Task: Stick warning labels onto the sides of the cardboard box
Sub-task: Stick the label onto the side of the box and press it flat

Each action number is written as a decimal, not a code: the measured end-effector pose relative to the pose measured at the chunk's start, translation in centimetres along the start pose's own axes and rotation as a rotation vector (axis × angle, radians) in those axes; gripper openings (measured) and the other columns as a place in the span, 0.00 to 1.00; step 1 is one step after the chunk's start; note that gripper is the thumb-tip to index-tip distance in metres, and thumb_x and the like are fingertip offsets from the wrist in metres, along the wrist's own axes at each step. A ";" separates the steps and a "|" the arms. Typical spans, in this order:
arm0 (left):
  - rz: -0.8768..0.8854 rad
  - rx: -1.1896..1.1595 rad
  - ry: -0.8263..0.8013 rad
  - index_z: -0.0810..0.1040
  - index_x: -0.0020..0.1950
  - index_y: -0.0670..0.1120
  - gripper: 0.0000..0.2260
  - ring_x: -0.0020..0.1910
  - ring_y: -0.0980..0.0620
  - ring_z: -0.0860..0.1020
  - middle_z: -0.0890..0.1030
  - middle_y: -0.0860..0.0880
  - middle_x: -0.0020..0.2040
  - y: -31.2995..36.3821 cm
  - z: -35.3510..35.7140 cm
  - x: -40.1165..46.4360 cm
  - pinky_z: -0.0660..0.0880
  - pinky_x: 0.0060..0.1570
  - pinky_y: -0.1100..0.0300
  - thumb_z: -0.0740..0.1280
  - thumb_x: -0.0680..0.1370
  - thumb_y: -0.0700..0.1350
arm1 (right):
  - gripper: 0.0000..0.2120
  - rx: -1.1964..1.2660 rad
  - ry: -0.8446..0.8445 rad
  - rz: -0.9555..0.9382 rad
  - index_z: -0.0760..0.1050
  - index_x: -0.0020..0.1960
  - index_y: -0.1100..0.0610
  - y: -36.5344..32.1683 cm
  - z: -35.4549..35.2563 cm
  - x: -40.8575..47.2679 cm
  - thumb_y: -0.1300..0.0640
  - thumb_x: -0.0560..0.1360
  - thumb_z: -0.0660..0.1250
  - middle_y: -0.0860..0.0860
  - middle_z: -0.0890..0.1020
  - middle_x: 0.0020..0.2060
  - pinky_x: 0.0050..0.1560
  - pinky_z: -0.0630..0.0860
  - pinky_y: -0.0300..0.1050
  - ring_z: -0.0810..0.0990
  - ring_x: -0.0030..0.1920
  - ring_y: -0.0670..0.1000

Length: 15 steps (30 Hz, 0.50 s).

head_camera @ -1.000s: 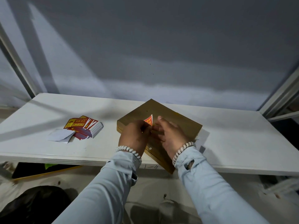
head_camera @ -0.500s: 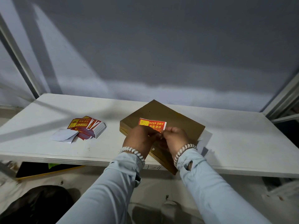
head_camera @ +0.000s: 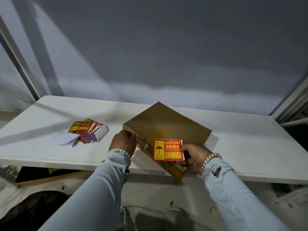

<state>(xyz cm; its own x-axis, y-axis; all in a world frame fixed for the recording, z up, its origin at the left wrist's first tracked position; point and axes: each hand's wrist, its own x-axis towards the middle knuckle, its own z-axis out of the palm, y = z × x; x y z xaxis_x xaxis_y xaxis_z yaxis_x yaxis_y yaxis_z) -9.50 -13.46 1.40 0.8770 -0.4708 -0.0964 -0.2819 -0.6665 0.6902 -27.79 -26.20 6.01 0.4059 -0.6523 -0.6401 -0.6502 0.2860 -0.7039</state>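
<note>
Label (head_camera: pixel 168 149) now fully peeled and out flat; half a second ago we held it with both hands. Right hand (head_camera: pixel 194 157) alone pinches it over the cardboard box (head_camera: pixel 168 124) on the counter (head_camera: pixel 250 147); left hand (head_camera: pixel 124 142) grips the box's near-left side, so sticking looks next

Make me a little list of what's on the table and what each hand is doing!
box: brown cardboard box, flat on the white table, near corner over the front edge
sticker: red and yellow KEEP DRY label, over the box's near side
right hand: pinches the label's right edge
left hand: fingers at the box's left corner
spare labels: stack of labels left of the box
white papers: beside that stack
</note>
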 end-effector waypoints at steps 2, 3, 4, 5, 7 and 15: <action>-0.026 -0.008 0.012 0.78 0.57 0.42 0.15 0.49 0.43 0.78 0.81 0.41 0.56 -0.2 0.3 0.7 0.70 0.47 0.57 0.61 0.78 0.50 | 0.07 -0.032 0.005 0.026 0.73 0.42 0.58 -0.1 -0.2 0.0 0.56 0.76 0.61 0.59 0.83 0.48 0.39 0.74 0.45 0.81 0.45 0.57; -0.037 -0.015 0.019 0.76 0.60 0.42 0.17 0.53 0.42 0.78 0.80 0.40 0.58 -0.1 0.4 0.9 0.71 0.50 0.55 0.62 0.77 0.51 | 0.07 -0.044 0.005 0.028 0.72 0.42 0.58 -0.1 -0.3 0.0 0.57 0.76 0.61 0.59 0.82 0.51 0.37 0.73 0.44 0.81 0.47 0.57; -0.044 -0.014 0.021 0.74 0.63 0.42 0.18 0.56 0.40 0.77 0.78 0.40 0.60 0.0 0.4 1.1 0.71 0.53 0.53 0.62 0.77 0.51 | 0.07 -0.053 0.006 0.022 0.72 0.41 0.58 -0.2 -0.4 -0.1 0.58 0.77 0.61 0.60 0.81 0.52 0.34 0.72 0.43 0.80 0.48 0.58; -0.050 -0.006 0.021 0.72 0.64 0.42 0.19 0.57 0.39 0.77 0.77 0.39 0.61 0.2 0.5 1.3 0.71 0.54 0.52 0.63 0.77 0.51 | 0.07 -0.056 0.009 0.011 0.71 0.41 0.58 -0.2 -0.5 -0.1 0.58 0.77 0.60 0.60 0.81 0.54 0.32 0.70 0.42 0.80 0.48 0.57; -0.063 0.013 0.015 0.71 0.65 0.41 0.20 0.59 0.38 0.75 0.75 0.38 0.62 0.3 0.6 1.9 0.71 0.56 0.50 0.63 0.77 0.51 | 0.08 -0.062 0.017 -0.029 0.71 0.40 0.57 -0.3 -0.5 0.0 0.58 0.78 0.60 0.60 0.81 0.54 0.31 0.70 0.41 0.80 0.48 0.57; -0.132 -0.046 -0.030 0.70 0.59 0.39 0.18 0.56 0.38 0.76 0.77 0.37 0.60 -0.3 0.9 4.3 0.71 0.53 0.51 0.62 0.78 0.52 | 0.06 -0.022 0.070 -0.141 0.74 0.40 0.51 -0.1 -0.5 1.0 0.53 0.76 0.62 0.56 0.81 0.53 0.56 0.75 0.63 0.79 0.53 0.59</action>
<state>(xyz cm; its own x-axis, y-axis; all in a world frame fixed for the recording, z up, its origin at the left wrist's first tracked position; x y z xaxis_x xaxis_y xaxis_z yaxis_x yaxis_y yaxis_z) -6.02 -15.78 0.09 0.8929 -0.3985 -0.2096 -0.1463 -0.6969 0.7020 -27.65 -27.26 5.65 0.4489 -0.7327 -0.5115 -0.6037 0.1734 -0.7781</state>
